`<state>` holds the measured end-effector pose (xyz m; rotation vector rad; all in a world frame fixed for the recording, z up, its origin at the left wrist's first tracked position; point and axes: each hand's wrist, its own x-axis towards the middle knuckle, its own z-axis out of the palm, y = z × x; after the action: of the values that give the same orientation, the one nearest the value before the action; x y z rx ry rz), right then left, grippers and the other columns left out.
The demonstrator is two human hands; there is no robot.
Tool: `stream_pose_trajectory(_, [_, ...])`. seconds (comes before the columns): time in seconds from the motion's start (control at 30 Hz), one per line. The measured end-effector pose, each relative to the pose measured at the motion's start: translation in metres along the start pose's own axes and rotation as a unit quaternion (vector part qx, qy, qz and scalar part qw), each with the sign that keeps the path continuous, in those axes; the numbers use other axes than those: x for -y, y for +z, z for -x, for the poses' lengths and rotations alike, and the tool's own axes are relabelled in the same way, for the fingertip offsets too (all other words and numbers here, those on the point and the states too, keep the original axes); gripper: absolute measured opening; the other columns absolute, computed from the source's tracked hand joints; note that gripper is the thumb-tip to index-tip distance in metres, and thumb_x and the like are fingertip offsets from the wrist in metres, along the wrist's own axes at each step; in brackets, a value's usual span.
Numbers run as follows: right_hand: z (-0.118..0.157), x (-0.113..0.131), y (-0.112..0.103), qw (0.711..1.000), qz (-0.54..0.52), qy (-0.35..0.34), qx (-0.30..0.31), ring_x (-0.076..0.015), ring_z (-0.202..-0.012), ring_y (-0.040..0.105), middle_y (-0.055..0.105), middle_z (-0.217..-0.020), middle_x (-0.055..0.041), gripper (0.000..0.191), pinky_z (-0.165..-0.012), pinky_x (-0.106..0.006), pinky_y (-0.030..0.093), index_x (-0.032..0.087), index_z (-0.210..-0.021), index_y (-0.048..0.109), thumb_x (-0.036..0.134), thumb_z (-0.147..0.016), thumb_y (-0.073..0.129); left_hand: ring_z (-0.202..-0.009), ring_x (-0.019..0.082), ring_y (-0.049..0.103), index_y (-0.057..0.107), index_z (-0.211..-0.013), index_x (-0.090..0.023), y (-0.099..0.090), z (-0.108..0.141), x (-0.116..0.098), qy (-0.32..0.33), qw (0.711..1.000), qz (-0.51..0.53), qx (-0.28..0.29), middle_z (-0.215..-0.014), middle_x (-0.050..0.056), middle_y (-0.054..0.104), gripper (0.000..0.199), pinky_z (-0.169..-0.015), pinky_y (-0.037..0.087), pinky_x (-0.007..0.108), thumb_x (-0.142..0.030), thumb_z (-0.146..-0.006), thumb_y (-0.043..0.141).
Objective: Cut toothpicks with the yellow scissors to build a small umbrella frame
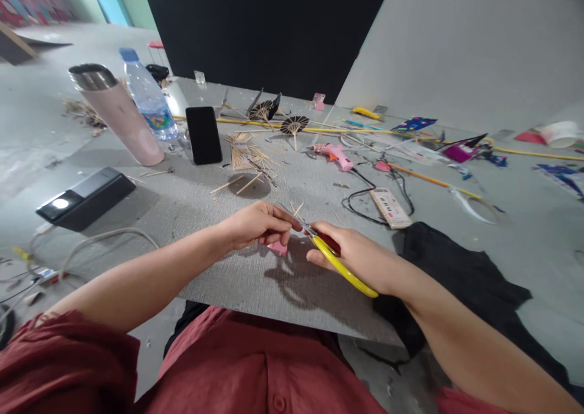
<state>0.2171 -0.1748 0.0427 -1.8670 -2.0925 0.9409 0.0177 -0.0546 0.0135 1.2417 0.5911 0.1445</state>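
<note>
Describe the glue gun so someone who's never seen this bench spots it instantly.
Start at the tall black panel along the far side of the gray table. In front of its lower right corner, beyond the right hand, lies the pink glue gun with a black cord. Its orange trigger sets it apart from the small pinkish scrap to its right.

From the middle of our view, we see a dark-screened phone (204, 135) at ten o'clock, a water bottle (145, 92) and pink tumbler (116, 116) farther that way, a dark boxy device (89, 198) at nine, black cloth (460, 274) at four.
</note>
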Motion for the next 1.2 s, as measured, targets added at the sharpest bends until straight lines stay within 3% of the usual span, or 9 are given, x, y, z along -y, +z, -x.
stream_pose_trajectory(0.17, [-0.003, 0.001, 0.001, 1.000, -0.015, 0.005, 0.001, -0.0141, -0.062, 0.045, 0.056, -0.070, 0.0036, 0.036, -0.058, -0.027, 0.036, 0.024, -0.090, 0.053, 0.059, -0.091, 0.059, -0.039, 0.005, 0.040, 0.073, -0.086, -0.010, -0.001, -0.002, 0.002, 0.003, 1.000, 0.010, -0.004, -0.054, 0.002, 0.065, 0.018, -0.042, 0.027, 0.021, -0.012, -0.074, 0.060])
stream_pose_trajectory(0.4, [-0.002, 0.000, 0.004, 1.000, -0.019, 0.005, 0.002, -0.0137, -0.063, 0.045, 0.058, -0.072, 0.0025, 0.035, -0.057, -0.027, 0.034, 0.022, -0.092, 0.055, 0.057, -0.092, 0.059, -0.038, 0.004, 0.035, 0.073, -0.084, -0.010, -0.001, -0.003, 0.003, -0.019, 0.999, 0.029, -0.011, -0.054, 0.001, 0.064, 0.016, -0.046, 0.038, 0.019, -0.009, -0.075, 0.059])
stream_pose_trajectory(0.63, [-0.004, -0.005, 0.008, 1.000, -0.020, 0.002, -0.007, -0.0135, -0.061, 0.044, 0.056, -0.069, 0.0036, 0.039, -0.056, -0.026, 0.034, 0.022, -0.092, 0.056, 0.062, -0.093, 0.056, -0.037, 0.003, 0.035, 0.073, -0.086, -0.010, -0.002, -0.001, 0.001, -0.032, 0.998, 0.038, -0.024, -0.056, 0.002, 0.063, 0.017, -0.037, 0.022, 0.018, -0.008, -0.081, 0.057])
stream_pose_trajectory(0.77, [-0.007, -0.007, 0.011, 1.000, 0.004, -0.001, -0.012, -0.0137, -0.060, 0.045, 0.056, -0.069, 0.0030, 0.042, -0.057, -0.027, 0.034, 0.021, -0.096, 0.059, 0.063, -0.093, 0.054, -0.037, 0.004, 0.036, 0.073, -0.086, -0.010, -0.003, -0.001, -0.001, -0.041, 0.998, 0.032, -0.023, -0.057, 0.002, 0.063, 0.014, -0.038, 0.020, 0.019, -0.010, -0.083, 0.059])
stream_pose_trajectory(0.9, [-0.005, -0.006, 0.007, 0.999, 0.029, 0.010, -0.021, -0.0169, -0.067, 0.055, 0.066, -0.079, -0.0023, 0.043, -0.061, -0.028, 0.039, 0.021, -0.107, 0.062, 0.061, -0.091, 0.057, -0.037, 0.004, 0.037, 0.071, -0.086, -0.010, -0.004, -0.001, -0.001, -0.042, 0.999, -0.004, -0.026, -0.056, 0.002, 0.063, 0.017, -0.038, 0.020, 0.019, -0.006, -0.083, 0.054])
stream_pose_trajectory(1.03, [-0.004, -0.010, -0.004, 0.993, 0.072, 0.049, -0.074, -0.0230, -0.080, 0.065, 0.073, -0.097, -0.0087, 0.049, -0.068, -0.032, 0.044, 0.021, -0.122, 0.062, 0.057, -0.088, 0.061, -0.040, 0.005, 0.042, 0.071, -0.091, -0.010, -0.007, -0.001, -0.002, 0.002, 0.989, -0.110, -0.101, -0.060, 0.001, 0.065, 0.017, -0.040, 0.026, 0.020, -0.008, -0.084, 0.055])
stream_pose_trajectory(1.2, [-0.008, -0.032, -0.021, 0.969, 0.181, 0.132, -0.106, -0.0316, -0.086, 0.069, 0.074, -0.098, -0.0131, 0.052, -0.065, -0.037, 0.045, 0.020, -0.124, 0.065, 0.056, -0.087, 0.058, -0.049, 0.008, 0.051, 0.074, -0.101, -0.010, -0.010, -0.002, 0.000, 0.069, 0.934, -0.279, -0.212, -0.062, 0.000, 0.066, 0.025, -0.049, 0.037, 0.021, -0.008, -0.086, 0.054])
